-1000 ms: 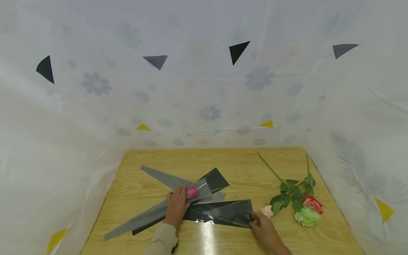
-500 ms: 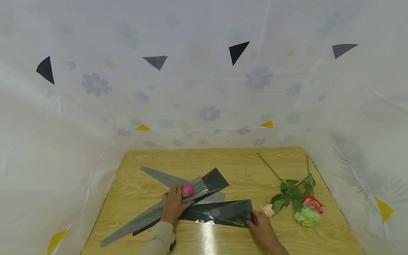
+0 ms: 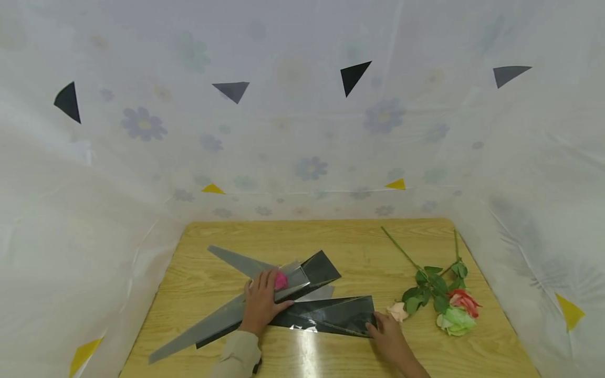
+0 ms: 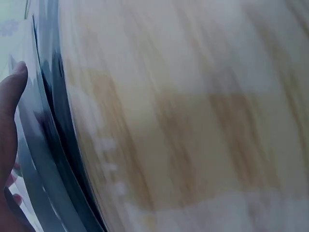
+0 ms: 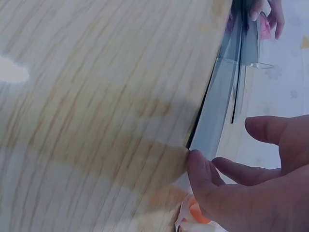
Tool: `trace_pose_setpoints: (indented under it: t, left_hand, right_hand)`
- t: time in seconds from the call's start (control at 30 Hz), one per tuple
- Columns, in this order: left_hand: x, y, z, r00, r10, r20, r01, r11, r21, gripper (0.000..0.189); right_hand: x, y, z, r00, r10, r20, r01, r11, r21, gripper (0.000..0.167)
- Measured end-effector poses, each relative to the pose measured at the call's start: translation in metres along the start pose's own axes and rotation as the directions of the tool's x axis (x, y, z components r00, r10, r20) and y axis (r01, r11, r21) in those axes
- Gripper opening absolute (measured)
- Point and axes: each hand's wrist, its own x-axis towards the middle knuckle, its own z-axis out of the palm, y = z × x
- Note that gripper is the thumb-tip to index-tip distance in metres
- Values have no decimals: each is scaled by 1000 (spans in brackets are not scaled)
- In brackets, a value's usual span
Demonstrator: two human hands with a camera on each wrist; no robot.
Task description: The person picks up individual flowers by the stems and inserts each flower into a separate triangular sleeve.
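My left hand (image 3: 260,302) holds a pink rose (image 3: 281,280) in a clear and grey flower sleeve (image 3: 198,331), its thumb on the near side and its fingers on the far side. Below it, a black flower sleeve (image 3: 331,315) lies flat and runs to the right. With thumb and finger, my right hand (image 3: 389,336) pinches that sleeve's right end; the right wrist view shows the fingertips at the corner of the sleeve (image 5: 212,116). Only the thumb and part of the left hand (image 4: 9,121) appear in the left wrist view.
A second black sleeve end (image 3: 321,266) and a grey strip-like sleeve (image 3: 236,260) lie under and behind the rose. To the right are artificial roses: peach (image 3: 398,312), red (image 3: 464,303) and green (image 3: 456,320). White sheeting (image 3: 307,131) surrounds the wooden table (image 3: 340,236).
My left hand with the wrapped rose has shifted left, then slightly back to the right. The right hand has moved its fingers a little at the black sleeve's end, which stays in place.
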Motion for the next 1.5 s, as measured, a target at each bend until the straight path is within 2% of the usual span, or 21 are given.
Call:
trace_pose_setpoints:
  t: [0.13, 0.23, 0.37, 0.47, 0.6, 0.77, 0.87, 0.97, 1.1, 1.23, 1.33, 1.43, 1.5]
  left_hand:
    - [-1, 9, 3, 996, 75, -40, -73, 996, 51, 104]
    - [-5, 23, 5, 981, 184, -58, -180, 981, 67, 96]
    - [-12, 46, 5, 947, 321, -32, -322, 946, -29, 84]
    - [-18, 60, 7, 924, 382, 18, -377, 919, -116, 79]
    - [-23, 67, 12, 899, 408, 161, -380, 907, -183, 76]
    - [-29, 63, 21, 862, 355, 361, -312, 934, -175, 81]
    - [-32, 60, 25, 845, 332, 419, -283, 943, -175, 80]
    - [-33, 61, 26, 843, 336, 420, -284, 941, -183, 78]
    - [-33, 64, 21, 854, 332, 401, -276, 942, -191, 74]
    - [-33, 67, 20, 855, 322, 408, -264, 945, -193, 71]
    - [-34, 66, 22, 853, 316, 416, -258, 947, -191, 70]
    - [-35, 66, 23, 857, 312, 410, -249, 947, -201, 69]
    - [-36, 66, 23, 862, 311, 400, -242, 946, -214, 69]
  right_hand:
    - [0, 0, -1, 1000, -2, 15, 2, 1000, 12, 52]
    - [0, -1, -2, 1000, -1, 23, 1, 1000, 26, 51]
    - [-1, -3, -3, 999, 22, 31, -23, 999, 32, 50]
    - [-3, -6, -3, 999, 28, 28, -29, 999, 26, 53]
    - [-5, -9, -2, 999, 37, 29, -39, 998, 54, 55]
    - [-6, -9, 1, 998, 56, 37, -59, 994, 95, 56]
    - [-7, -10, 2, 997, 61, 46, -66, 991, 113, 57]
    - [-6, -10, 3, 997, 61, 55, -68, 988, 138, 58]
    - [-5, -11, 6, 997, 55, 49, -62, 987, 149, 57]
    - [-5, -13, 7, 998, 64, 24, -68, 983, 173, 56]
    - [-2, -13, 9, 996, 92, 6, -90, 959, 270, 55]
    - [1, -14, 9, 987, 160, 10, -151, 905, 398, 58]
    - [2, -13, 8, 977, 211, 4, -191, 879, 437, 60]
